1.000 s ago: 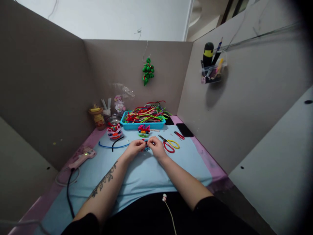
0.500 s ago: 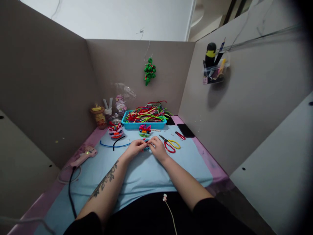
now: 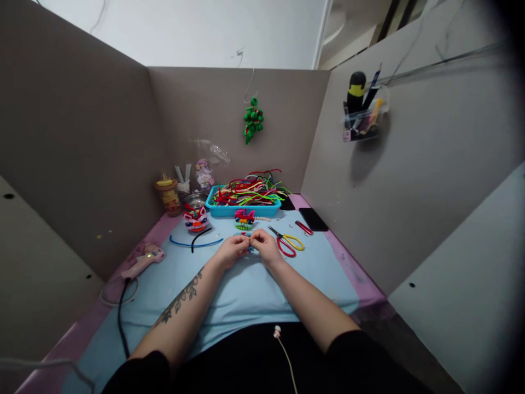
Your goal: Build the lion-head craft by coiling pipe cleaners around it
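Observation:
My left hand [image 3: 233, 249] and my right hand [image 3: 264, 246] meet over the light blue cloth [image 3: 262, 290], fingers pinched together. Between and behind them shows a small blue and red piece [image 3: 245, 234], mostly hidden by the fingers; whether both hands grip it is too small to tell. Just beyond sits a red, blue and green figure [image 3: 245, 219]. A pink and red figure [image 3: 196, 220] stands further left. Scissors [image 3: 287, 241] with one red and one yellow handle lie right of my right hand. Blue and black stems [image 3: 196, 244] lie left of my left hand.
At the back, a blue tray [image 3: 244, 210] holds many coloured stems. A pink glue gun [image 3: 143, 262] with a cord lies left. A phone [image 3: 313, 219] and a red cutter [image 3: 304, 227] are at right. Grey partitions [image 3: 197, 109] enclose the table on three sides.
My left hand has shifted slightly right and covers more of the small blue and red piece. The fingers of both hands are closer together. The whole view has moved a little.

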The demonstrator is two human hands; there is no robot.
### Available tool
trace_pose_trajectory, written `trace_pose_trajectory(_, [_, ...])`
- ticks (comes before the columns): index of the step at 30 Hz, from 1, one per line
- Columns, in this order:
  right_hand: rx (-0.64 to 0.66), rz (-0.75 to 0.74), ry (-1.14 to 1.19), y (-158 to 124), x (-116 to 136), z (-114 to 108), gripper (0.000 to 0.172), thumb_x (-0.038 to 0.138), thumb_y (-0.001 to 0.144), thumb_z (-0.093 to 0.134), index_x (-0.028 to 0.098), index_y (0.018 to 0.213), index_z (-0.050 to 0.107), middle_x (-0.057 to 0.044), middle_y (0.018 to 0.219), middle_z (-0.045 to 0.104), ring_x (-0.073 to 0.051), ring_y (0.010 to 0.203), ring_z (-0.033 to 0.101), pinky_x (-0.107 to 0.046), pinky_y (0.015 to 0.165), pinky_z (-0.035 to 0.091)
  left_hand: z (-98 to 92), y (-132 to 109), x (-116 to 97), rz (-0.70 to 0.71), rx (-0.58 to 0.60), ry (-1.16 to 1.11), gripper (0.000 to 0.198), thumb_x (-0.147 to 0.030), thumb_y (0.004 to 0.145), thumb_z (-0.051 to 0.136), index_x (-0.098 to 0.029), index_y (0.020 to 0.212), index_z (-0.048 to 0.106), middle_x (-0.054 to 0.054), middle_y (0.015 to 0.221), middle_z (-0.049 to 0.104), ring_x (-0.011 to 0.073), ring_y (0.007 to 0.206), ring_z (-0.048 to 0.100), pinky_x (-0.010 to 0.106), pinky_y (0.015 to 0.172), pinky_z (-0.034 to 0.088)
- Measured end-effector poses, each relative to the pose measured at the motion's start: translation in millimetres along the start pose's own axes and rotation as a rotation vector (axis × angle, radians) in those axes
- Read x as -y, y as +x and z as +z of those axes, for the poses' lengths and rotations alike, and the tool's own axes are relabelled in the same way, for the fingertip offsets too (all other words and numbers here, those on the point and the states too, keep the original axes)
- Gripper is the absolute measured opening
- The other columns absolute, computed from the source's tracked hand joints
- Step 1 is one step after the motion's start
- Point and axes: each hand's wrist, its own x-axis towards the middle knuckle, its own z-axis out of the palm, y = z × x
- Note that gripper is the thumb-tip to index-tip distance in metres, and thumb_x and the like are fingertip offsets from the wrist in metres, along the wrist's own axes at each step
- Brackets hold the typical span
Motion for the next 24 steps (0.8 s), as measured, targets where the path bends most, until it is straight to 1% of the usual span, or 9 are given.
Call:
trace_pose_trajectory(2, [0.000, 0.004, 0.003, 1, -2, -1, 0.015, 0.034, 0.067, 0.064, 0.020, 0.064, 0.058, 0.000, 0.074, 0.052, -0.014, 0.068, 0.049, -0.027, 0.065, 0.043, -1.2, 2, 2, 0.016, -0.020, -0.014, 0.037, -0.038, 0.054, 0.083, -0.011, 0.073, 0.067, 0.000, 0.067, 0.057, 0.0069, 0.058, 0.048, 0.022, 0.061, 0.040])
trace_pose_trajectory(6, [0.000, -0.122, -0.206, 1, 2, -7, 0.007, 0.027, 0.072, 0.062, 0.020, 0.071, 0.065, -0.002, 0.080, 0.054, -0.014, 0.071, 0.051, -0.027, 0.065, 0.042, -3.3, 3, 3, 0.003, -0.061, -0.025, 0.036, -0.037, 0.054, 0.083, -0.011, 0.074, 0.068, 0.001, 0.071, 0.060, 0.0082, 0.062, 0.051, 0.024, 0.065, 0.042])
trace_pose_trajectory(9, [0.005, -0.195, -0.320, -1, 4, -11, 0.007, 0.023, 0.075, 0.060, 0.021, 0.076, 0.066, -0.003, 0.087, 0.054, -0.015, 0.075, 0.053, -0.026, 0.063, 0.044, -3.3, 1, 2, -0.037, -0.043, -0.021, 0.036, -0.036, 0.054, 0.083, -0.012, 0.076, 0.069, 0.002, 0.074, 0.061, 0.0091, 0.066, 0.052, 0.024, 0.066, 0.043])
trace_pose_trajectory(13, [0.044, -0.266, -0.380, -2, 3, -11, 0.011, 0.021, 0.078, 0.057, 0.022, 0.082, 0.066, -0.004, 0.091, 0.052, -0.017, 0.083, 0.055, -0.027, 0.067, 0.047, -2.9, 1, 0, -0.041, -0.031, -0.019, 0.037, -0.036, 0.055, 0.083, -0.012, 0.080, 0.070, 0.003, 0.075, 0.062, 0.0096, 0.067, 0.053, 0.024, 0.067, 0.043])
trace_pose_trajectory(17, [0.057, -0.362, -0.483, -4, 3, -13, 0.012, 0.019, 0.080, 0.056, 0.022, 0.083, 0.066, -0.005, 0.091, 0.053, -0.018, 0.086, 0.055, -0.031, 0.078, 0.047, -2.6, 0, -1, -0.038, -0.020, -0.018, 0.039, -0.039, 0.056, 0.082, -0.011, 0.080, 0.068, 0.002, 0.074, 0.059, 0.0086, 0.065, 0.051, 0.023, 0.065, 0.043])
trace_pose_trajectory(19, [0.057, -0.418, -0.557, -4, 4, -14, 0.013, 0.018, 0.082, 0.054, 0.021, 0.083, 0.067, -0.006, 0.090, 0.054, -0.018, 0.085, 0.055, -0.032, 0.081, 0.046, -2.5, -1, -2, -0.034, -0.002, -0.011, 0.039, -0.040, 0.056, 0.082, -0.011, 0.079, 0.066, 0.001, 0.074, 0.058, 0.0081, 0.064, 0.050, 0.022, 0.063, 0.043])
trace_pose_trajectory(24, [0.076, -0.526, -0.702, -5, 5, -15, 0.018, 0.015, 0.084, 0.050, 0.020, 0.083, 0.067, -0.007, 0.090, 0.056, -0.018, 0.085, 0.055, -0.031, 0.078, 0.047, -4.2, -3, -4, -0.057, 0.068, 0.014, 0.039, -0.040, 0.057, 0.082, -0.012, 0.076, 0.062, -0.001, 0.070, 0.052, 0.0059, 0.059, 0.046, 0.019, 0.057, 0.041])
